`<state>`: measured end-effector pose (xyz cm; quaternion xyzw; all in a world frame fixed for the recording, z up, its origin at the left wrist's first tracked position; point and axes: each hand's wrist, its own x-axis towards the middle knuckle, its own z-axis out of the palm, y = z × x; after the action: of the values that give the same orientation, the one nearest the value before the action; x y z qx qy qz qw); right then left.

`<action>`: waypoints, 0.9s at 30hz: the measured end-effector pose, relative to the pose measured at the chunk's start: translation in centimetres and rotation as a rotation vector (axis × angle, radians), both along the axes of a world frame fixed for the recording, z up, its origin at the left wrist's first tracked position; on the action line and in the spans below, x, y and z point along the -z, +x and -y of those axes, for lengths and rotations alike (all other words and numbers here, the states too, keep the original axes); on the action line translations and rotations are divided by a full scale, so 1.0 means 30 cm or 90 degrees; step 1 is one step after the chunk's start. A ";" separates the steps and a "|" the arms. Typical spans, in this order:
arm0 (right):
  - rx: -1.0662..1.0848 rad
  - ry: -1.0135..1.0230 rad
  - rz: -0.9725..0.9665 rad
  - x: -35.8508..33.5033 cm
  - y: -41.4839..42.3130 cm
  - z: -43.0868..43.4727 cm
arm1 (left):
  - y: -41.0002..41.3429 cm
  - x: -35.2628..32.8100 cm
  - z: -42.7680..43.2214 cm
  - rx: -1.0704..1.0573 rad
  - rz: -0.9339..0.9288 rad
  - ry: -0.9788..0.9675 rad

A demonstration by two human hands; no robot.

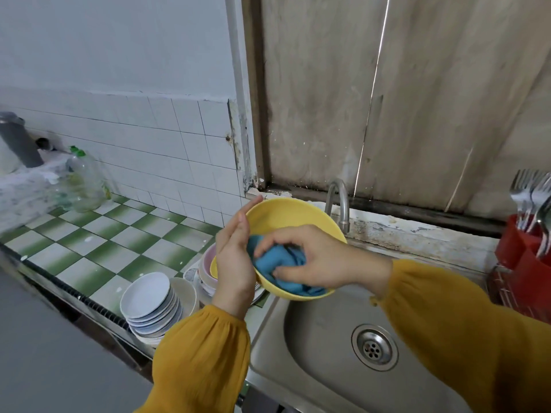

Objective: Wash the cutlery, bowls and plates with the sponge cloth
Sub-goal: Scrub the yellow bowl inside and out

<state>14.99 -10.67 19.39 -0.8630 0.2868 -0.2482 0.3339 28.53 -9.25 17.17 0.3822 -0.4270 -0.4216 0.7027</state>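
1. The right hand [313,254] is bunching the blue sponge cloth [280,257] in curled fingers and pressing it inside the yellow bowl [286,216], mid-frame, above the left edge of the sink [322,332].
2. The left hand [234,257] is bracing the bowl's outer wall with nearly straight fingers. Its thumb is hidden.
3. A stack of plates [146,293] at lower left and nested bowls [207,257] just behind the left hand are waiting, apparently unwashed.
4. Cutlery [530,195] is standing in a red holder [518,248] at the right edge, possibly washed.
5. In my judgement, most of the crockery is remaining.
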 end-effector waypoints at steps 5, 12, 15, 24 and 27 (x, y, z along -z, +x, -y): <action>0.293 0.001 0.358 0.060 0.065 0.045 | -0.024 0.012 -0.007 0.055 0.001 -0.048; -0.010 0.115 0.089 0.050 0.014 -0.006 | 0.056 0.019 0.016 0.022 0.061 -0.045; -0.033 -0.158 -0.307 0.016 -0.082 0.037 | 0.068 0.024 0.015 0.059 0.078 -0.023; 0.124 -0.593 -0.301 0.101 -0.079 0.071 | 0.036 0.043 0.024 0.156 0.142 -0.002; 0.064 -0.285 -0.399 0.078 -0.066 0.007 | 0.041 0.057 0.028 0.084 0.093 -0.008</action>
<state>13.01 -10.89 17.05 -0.9334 0.3553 -0.0452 0.0206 29.77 -10.10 15.45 0.3784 -0.5041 -0.4355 0.6427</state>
